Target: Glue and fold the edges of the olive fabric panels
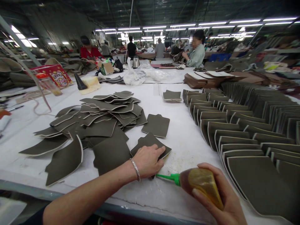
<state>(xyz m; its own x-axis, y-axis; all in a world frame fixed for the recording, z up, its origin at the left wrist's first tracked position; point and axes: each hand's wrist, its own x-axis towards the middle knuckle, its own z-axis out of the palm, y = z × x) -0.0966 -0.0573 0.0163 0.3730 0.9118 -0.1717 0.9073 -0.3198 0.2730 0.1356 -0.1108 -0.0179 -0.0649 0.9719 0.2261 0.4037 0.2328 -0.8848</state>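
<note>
My left hand (147, 161) lies flat, fingers together, pressing down on a small dark grey cut piece (150, 142) on the white table (182, 137). My right hand (220, 200) grips a squeeze bottle of amber glue (201, 182). Its green nozzle (167, 177) points left toward the edge of the piece under my left hand. A similar grey piece (156, 125) lies just beyond. A loose heap of grey cut pieces (93, 125) with pale edges spreads to the left.
Rows of overlapped grey pieces (246, 131) cover the table's right side. A small stack (172, 95) sits farther back. Plastic bags (140, 75), a kettle (136, 62) and a red box (56, 76) stand at the far end. Other people work at distant tables.
</note>
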